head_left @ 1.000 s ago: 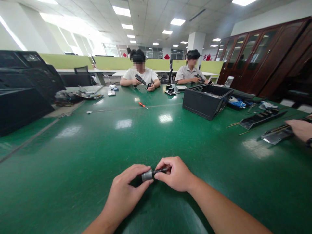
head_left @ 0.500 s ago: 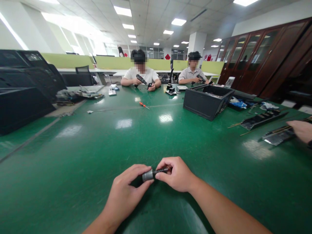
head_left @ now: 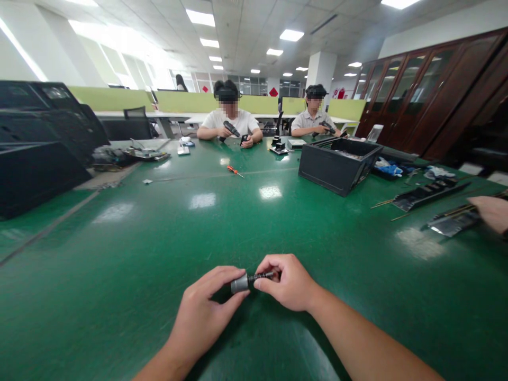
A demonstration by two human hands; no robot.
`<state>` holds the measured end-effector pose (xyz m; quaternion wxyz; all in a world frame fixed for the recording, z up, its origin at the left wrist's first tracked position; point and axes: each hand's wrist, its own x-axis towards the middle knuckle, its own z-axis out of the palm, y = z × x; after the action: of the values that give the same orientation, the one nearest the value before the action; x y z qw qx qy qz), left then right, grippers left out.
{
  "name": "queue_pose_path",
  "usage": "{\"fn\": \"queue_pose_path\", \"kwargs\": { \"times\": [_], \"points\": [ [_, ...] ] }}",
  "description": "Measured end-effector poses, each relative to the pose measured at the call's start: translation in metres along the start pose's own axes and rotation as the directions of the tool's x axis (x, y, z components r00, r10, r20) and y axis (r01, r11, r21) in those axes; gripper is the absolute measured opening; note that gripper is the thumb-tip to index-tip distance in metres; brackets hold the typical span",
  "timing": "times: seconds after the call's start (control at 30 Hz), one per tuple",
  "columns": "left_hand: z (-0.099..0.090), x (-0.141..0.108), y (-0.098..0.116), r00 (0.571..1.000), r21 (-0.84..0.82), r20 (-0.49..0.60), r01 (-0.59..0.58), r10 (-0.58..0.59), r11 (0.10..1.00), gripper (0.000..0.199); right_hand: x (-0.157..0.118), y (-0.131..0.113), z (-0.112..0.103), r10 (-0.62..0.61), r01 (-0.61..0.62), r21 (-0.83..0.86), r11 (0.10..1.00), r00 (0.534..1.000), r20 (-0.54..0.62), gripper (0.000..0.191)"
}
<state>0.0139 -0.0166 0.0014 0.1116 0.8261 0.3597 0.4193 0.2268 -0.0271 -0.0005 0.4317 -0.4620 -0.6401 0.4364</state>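
Low over the green table (head_left: 254,227), near its front, my left hand (head_left: 210,309) grips a short grey metal cylinder (head_left: 239,284) between thumb and fingers. A thin dark ridged shaft (head_left: 262,275) extends from the cylinder toward the right. My right hand (head_left: 289,283) pinches the shaft near its far end, and its fingertips partly hide that end. Cylinder and shaft lie in one line, slightly tilted up to the right.
An orange screwdriver (head_left: 235,171) lies mid-table. Behind it sit two people with power drills. A black case (head_left: 337,165) stands back right, metal trays (head_left: 431,194) and another person's hand (head_left: 492,211) at right. Dark panels (head_left: 37,174) and loose parts (head_left: 146,154) occupy the left.
Both my hands keep their hold on the cylinder and shaft, almost unmoved. In the far background, a dark-haired head has shifted left.
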Motion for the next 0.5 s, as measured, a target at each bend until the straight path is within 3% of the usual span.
{"fn": "queue_pose_path", "kwargs": {
  "times": [0.5],
  "points": [
    [-0.0033,0.0026,0.0037,1.000,0.020,-0.009,-0.008,0.008,1.000,0.019,-0.0001,0.0004,-0.0012,0.011,-0.011,-0.016,1.000,1.000,0.007,0.006]
  ]
}}
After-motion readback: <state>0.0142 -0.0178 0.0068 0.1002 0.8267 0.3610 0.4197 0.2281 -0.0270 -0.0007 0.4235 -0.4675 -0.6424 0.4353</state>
